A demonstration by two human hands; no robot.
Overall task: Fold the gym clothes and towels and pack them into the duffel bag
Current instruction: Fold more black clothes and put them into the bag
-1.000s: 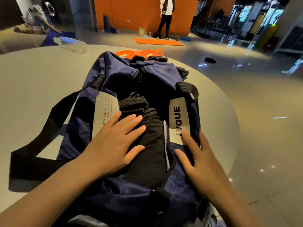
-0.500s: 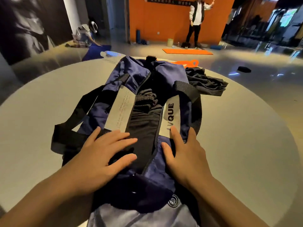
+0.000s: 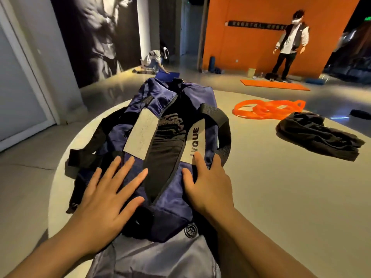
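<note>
A navy duffel bag (image 3: 198, 101) with black straps and grey panels lies lengthwise on a round table (image 3: 281, 197). Its top zip gapes, and folded black clothes (image 3: 166, 149) show inside. My left hand (image 3: 108, 197) lies flat with spread fingers on the bag's left side, near the opening. My right hand (image 3: 206, 183) rests on the bag's right side, its index finger on the grey panel lettered "VQUE". A crumpled black garment (image 3: 315, 135) lies loose on the table to the right.
An orange resistance band (image 3: 267, 109) lies on the table beyond the black garment. On the floor behind are an orange mat (image 3: 275, 85), a standing person (image 3: 289, 43) by the orange wall and a crouching person (image 3: 154, 59).
My left hand slid off the black clothes in the opening onto the bag's left side. The view swung left, so the loose garment and orange band now show at the right.
</note>
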